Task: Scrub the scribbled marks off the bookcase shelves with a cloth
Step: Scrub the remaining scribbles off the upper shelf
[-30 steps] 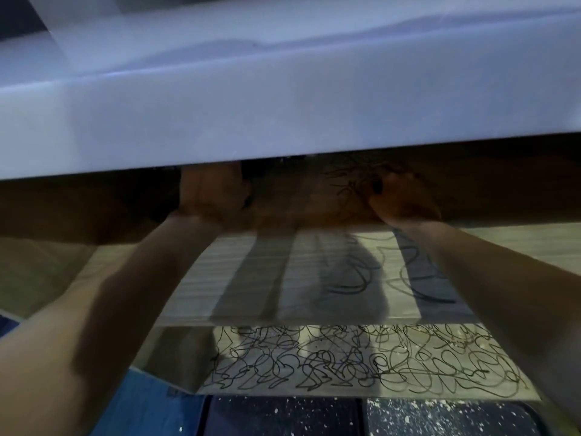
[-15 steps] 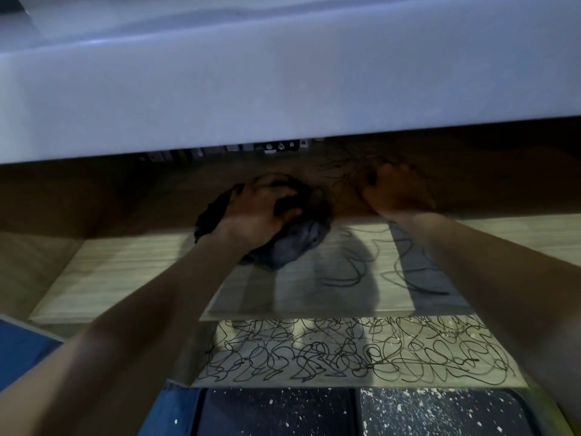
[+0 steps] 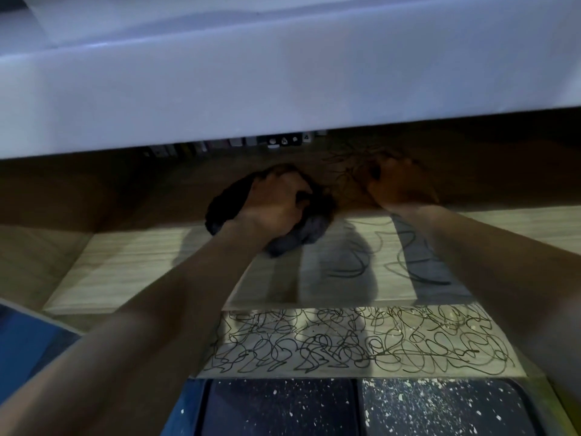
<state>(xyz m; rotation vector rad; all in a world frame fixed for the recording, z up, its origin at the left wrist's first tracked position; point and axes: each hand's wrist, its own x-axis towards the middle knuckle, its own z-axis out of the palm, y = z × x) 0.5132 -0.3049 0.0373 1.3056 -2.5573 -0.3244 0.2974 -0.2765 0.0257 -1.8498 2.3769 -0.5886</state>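
My left hand [image 3: 273, 199] grips a bunched dark grey cloth [image 3: 298, 234] and holds it down on the light wood shelf [image 3: 132, 269], partly in the shadow under the white top board [image 3: 283, 83]. My right hand [image 3: 399, 187] rests palm-down further back on the same shelf, among black scribbled marks [image 3: 408, 262] that run forward from it. A lower shelf [image 3: 361, 341] in front is covered in dense black scribbles.
A row of small objects [image 3: 251, 143], too dark to identify, stands at the back of the shelf. The left side panel [image 3: 28, 262] of the bookcase closes off that side. Below lies dark speckled flooring [image 3: 361, 407] and something blue [image 3: 25, 341] at lower left.
My left hand has come forward out of the shadow with the cloth, which was hidden a second ago. Since half a second ago it has barely shifted. The right hand stays put.
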